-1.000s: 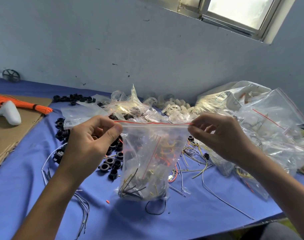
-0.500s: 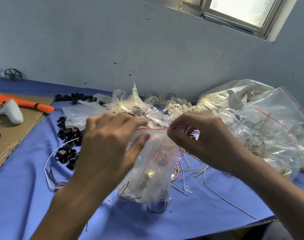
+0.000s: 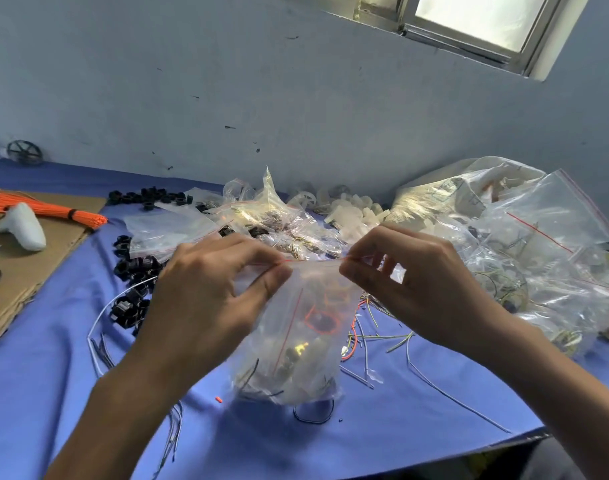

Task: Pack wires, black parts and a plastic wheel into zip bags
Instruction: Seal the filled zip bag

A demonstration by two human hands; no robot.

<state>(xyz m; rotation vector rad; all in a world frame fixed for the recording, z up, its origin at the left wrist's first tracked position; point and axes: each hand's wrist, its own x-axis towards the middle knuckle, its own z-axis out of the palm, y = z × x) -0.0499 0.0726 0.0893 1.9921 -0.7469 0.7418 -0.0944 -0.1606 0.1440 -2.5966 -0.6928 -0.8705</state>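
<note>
A clear zip bag with a red seal line stands on the blue table cloth, filled with wires, black parts and smaller bags. My left hand pinches the bag's top edge from the left. My right hand pinches the same edge from the right. The two hands are a short stretch of seal apart. Black parts lie scattered left of the bag. Loose wires lie to its right. White plastic wheels are heaped behind.
Filled zip bags pile up at the right, empty ones behind my left hand. Cardboard at the left carries an orange wire bundle and a white controller. A black wheel leans at the wall. The table's edge runs at the bottom right.
My hands, wide apart on the bag's top a second ago, have come close together along the seal. The bag's top is now bunched narrower between them.
</note>
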